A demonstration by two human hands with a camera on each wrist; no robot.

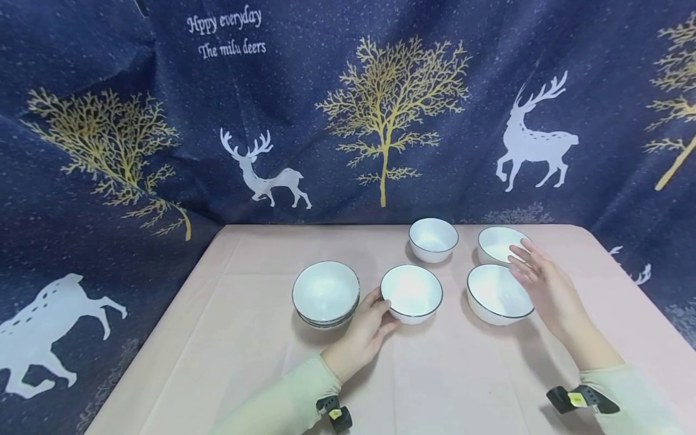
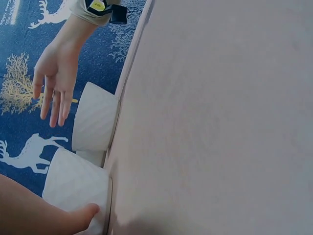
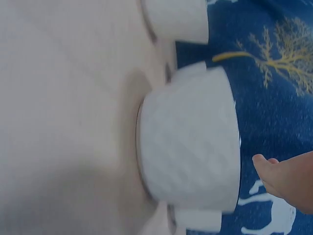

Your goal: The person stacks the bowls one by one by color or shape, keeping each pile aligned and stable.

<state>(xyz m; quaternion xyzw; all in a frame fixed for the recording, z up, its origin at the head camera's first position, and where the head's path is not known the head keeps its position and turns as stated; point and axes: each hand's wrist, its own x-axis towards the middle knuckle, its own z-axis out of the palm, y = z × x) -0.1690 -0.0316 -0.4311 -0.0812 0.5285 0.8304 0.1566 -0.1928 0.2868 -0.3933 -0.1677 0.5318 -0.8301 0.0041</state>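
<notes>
A white bowl with a dark rim (image 1: 411, 291) stands upright at the middle of the table. My left hand (image 1: 363, 329) holds it by its left side, fingers and thumb curved around the wall; the left wrist view shows the thumb against the bowl's side (image 2: 73, 183). My right hand (image 1: 551, 296) is raised with fingers loosely extended, holding nothing. It hovers by the front right bowl (image 1: 495, 291), hiding part of its rim, and by the back right bowl (image 1: 497, 243). In the right wrist view a gap separates the hand (image 3: 288, 178) from the nearest bowl (image 3: 190, 142).
To the left of the held bowl sits a stack of matching bowls (image 1: 326, 293), close beside my left hand. Another single bowl (image 1: 433, 237) is near the table's back edge. Behind the pale pink table (image 1: 255, 314) hangs a dark blue cloth (image 1: 348, 199) with deer and trees.
</notes>
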